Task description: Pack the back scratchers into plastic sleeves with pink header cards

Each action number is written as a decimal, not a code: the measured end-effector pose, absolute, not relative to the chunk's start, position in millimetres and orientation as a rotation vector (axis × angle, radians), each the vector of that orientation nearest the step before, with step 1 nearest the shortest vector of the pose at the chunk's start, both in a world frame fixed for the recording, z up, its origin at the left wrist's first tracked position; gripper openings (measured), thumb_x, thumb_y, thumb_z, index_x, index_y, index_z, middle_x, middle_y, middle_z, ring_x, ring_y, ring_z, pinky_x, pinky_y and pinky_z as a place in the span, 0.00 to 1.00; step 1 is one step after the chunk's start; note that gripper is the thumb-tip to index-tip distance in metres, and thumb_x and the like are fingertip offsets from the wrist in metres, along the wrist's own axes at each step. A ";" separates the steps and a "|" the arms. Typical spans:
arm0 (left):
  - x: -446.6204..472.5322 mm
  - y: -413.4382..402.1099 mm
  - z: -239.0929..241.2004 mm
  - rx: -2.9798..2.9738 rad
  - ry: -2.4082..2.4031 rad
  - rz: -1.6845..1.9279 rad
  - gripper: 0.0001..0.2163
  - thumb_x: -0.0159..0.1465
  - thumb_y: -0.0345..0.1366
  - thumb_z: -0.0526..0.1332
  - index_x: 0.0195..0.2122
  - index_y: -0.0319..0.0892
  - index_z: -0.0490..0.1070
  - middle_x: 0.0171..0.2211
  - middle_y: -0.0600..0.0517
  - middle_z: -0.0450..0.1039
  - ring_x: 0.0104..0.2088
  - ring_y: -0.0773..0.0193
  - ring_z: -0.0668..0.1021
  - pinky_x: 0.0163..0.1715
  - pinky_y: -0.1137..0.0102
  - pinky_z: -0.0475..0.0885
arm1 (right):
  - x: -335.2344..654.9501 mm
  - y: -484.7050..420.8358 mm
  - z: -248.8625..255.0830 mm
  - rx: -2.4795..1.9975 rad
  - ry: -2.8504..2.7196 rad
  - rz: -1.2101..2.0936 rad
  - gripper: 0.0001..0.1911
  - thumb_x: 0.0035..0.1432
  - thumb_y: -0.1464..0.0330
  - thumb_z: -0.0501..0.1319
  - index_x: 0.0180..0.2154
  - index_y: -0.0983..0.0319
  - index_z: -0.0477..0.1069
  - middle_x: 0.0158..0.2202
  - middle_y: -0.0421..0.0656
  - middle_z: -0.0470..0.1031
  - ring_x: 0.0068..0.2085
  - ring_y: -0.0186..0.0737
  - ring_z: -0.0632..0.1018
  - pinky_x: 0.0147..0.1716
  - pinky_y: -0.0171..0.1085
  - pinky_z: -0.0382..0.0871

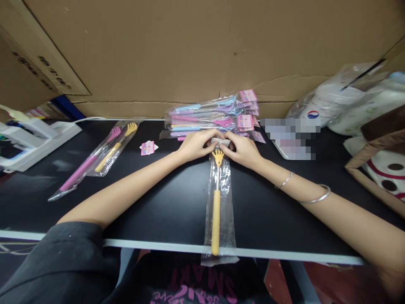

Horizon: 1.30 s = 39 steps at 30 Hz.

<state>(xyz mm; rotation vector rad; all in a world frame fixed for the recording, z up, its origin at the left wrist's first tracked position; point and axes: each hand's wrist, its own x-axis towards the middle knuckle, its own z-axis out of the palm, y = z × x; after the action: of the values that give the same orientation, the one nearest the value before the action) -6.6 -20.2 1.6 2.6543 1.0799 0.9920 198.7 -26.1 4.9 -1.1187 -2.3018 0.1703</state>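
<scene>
A yellow back scratcher [216,219] lies in a clear plastic bag [227,202], its hand-shaped end pointing away from me. At the bag's far end, my left hand [196,145] and my right hand [243,150] pinch a small whitish card [220,142] from either side. The fingertips partly hide the card and the top of the bag. The bag's near end hangs over the table edge. Left of my left hand lies a loose pink printed card [147,147]. Behind my hands is a pile of bagged back scratchers [202,114] with pink header cards.
Two more bagged back scratchers, one pink [77,173] and one yellow [108,157], lie at the left. A white power strip [60,133] stands beyond them. To the right are a phone [284,145], partly blurred, a bagged cup [329,103] and a brown-trimmed bag [370,156]. Cardboard [190,50] walls the back.
</scene>
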 end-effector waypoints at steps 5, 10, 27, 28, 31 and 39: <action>-6.5 -19.5 2.0 2.654 1.090 0.965 0.12 0.63 0.33 0.57 0.47 0.43 0.71 0.33 0.54 0.76 0.29 0.68 0.75 0.28 0.75 0.63 | 198.1 -26.0 5.2 -1.147 -2.295 0.174 0.09 0.60 0.61 0.56 0.38 0.60 0.68 0.26 0.40 0.73 0.25 0.37 0.71 0.27 0.33 0.56; -6.8 -18.7 1.8 2.643 1.077 0.967 0.12 0.64 0.34 0.57 0.47 0.43 0.71 0.33 0.54 0.76 0.30 0.68 0.75 0.29 0.75 0.63 | 198.6 -25.8 4.9 -1.155 -2.305 0.152 0.08 0.59 0.63 0.56 0.38 0.60 0.68 0.26 0.40 0.73 0.25 0.37 0.70 0.26 0.33 0.55; -7.0 -18.8 1.5 2.628 1.073 0.946 0.17 0.57 0.28 0.56 0.48 0.43 0.71 0.33 0.54 0.75 0.29 0.67 0.74 0.28 0.75 0.63 | 196.9 -27.6 7.7 -1.190 -2.325 0.154 0.08 0.54 0.70 0.55 0.37 0.60 0.68 0.27 0.40 0.72 0.26 0.37 0.69 0.27 0.33 0.54; -7.3 -18.0 0.9 2.622 1.070 0.947 0.17 0.57 0.28 0.56 0.48 0.43 0.71 0.34 0.54 0.75 0.29 0.67 0.73 0.29 0.75 0.63 | 197.2 -26.6 7.1 -1.183 -2.317 0.172 0.08 0.53 0.70 0.55 0.38 0.60 0.68 0.26 0.40 0.72 0.26 0.37 0.69 0.27 0.33 0.55; -8.7 -13.2 -2.0 2.549 1.042 0.994 0.16 0.58 0.29 0.55 0.48 0.42 0.70 0.37 0.52 0.76 0.29 0.67 0.73 0.29 0.74 0.64 | 199.1 -20.6 3.8 -1.121 -2.239 0.323 0.11 0.52 0.71 0.55 0.39 0.61 0.67 0.24 0.38 0.69 0.24 0.35 0.68 0.27 0.33 0.56; -10.8 -4.5 -6.8 2.375 0.993 1.099 0.16 0.59 0.29 0.55 0.48 0.41 0.68 0.37 0.51 0.74 0.29 0.69 0.73 0.29 0.75 0.66 | 203.7 -11.6 0.6 -0.944 -1.997 0.667 0.11 0.52 0.75 0.54 0.40 0.60 0.64 0.27 0.37 0.69 0.26 0.33 0.72 0.29 0.33 0.65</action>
<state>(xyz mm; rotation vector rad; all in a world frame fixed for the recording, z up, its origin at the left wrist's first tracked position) -10.8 -4.5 -6.8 2.3748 0.9934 1.0989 203.7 -11.6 0.6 -0.9443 -1.9966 0.6666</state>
